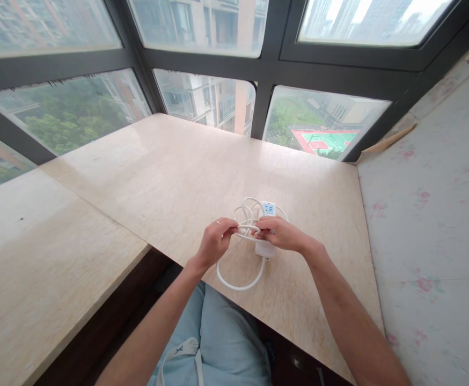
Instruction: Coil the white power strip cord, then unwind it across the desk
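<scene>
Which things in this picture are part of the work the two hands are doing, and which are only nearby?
In hand:
- white cord, pinched by the left hand and the right hand
- white power strip, under the right hand, its cord looped beside it

Only nearby:
- marble windowsill
- floral covering at right
- windows behind

white cable (240,285), beige marbled sill (170,171)

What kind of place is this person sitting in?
Probably a bay window seat in a high-rise flat. The stone sill runs under angled windows that look down on a sports court, and both hands hold a power strip's cord.
</scene>
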The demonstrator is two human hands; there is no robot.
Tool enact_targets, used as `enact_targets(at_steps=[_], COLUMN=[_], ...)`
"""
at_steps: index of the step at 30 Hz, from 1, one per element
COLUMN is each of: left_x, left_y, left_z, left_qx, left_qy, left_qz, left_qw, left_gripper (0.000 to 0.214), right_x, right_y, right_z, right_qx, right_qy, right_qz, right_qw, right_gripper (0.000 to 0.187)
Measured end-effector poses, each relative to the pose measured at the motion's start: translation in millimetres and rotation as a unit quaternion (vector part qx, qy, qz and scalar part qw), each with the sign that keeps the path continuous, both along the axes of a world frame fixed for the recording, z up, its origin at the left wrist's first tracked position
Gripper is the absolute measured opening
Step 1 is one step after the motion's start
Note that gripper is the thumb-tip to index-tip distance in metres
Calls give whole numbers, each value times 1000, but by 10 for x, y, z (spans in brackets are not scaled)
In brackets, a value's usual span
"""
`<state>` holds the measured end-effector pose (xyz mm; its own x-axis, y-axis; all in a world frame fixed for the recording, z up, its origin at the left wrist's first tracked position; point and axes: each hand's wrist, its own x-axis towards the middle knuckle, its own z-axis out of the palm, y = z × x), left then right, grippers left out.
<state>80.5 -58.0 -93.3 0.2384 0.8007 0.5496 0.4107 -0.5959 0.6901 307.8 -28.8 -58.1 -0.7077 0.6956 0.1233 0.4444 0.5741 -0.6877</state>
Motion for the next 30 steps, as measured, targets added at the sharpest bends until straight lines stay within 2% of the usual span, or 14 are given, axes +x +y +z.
enact_targets(at_steps=[3, 6, 8, 10, 14, 17, 19, 21, 25, 28, 30], left_x=[-10, 30, 78, 122, 143, 109, 87, 82, 125, 165, 174], left_y=[-4, -26, -41, -50, -21, 43, 77, 81, 23, -9, -16], left_z=[-6, -12, 4, 40, 93, 86, 101, 161, 367, 462, 471], left_qx=[43, 37, 5, -37, -123, -193, -210, -169, 25, 114, 117], left_qy=[38, 33, 22, 5, -85, -167, -183, -161, -54, 16, 21], left_qz=[-30, 14, 69, 97, 78, 55, 38, 30, 6, -30, -24], left_qw=[998, 999, 997, 995, 986, 965, 960, 972, 998, 993, 993], left_gripper=[17, 17, 15, 12, 9, 13, 17, 15, 5, 6, 3], right_x=[11, 8, 1, -4, -1, 12, 23, 31, 11, -28, -41], right_y=[4, 7, 6, 3, -1, -4, -13, -34, -110, -167, -192], right_z=[-4, -14, -18, -16, -3, 8, 40, 106, 302, 420, 463], right_qx=[-8, -16, -14, -12, -23, -28, -26, -18, 29, 49, 48], right_qy=[2, 0, -3, -6, -11, 1, 19, 43, 90, 110, 111], right_qz=[6, 8, 4, -3, -22, -33, -41, -43, -52, -52, -40], right_qw=[1000, 1000, 1000, 1000, 999, 999, 999, 998, 994, 991, 992], right_gripper=[21, 23, 23, 23, 24, 21, 17, 18, 39, 32, 25])
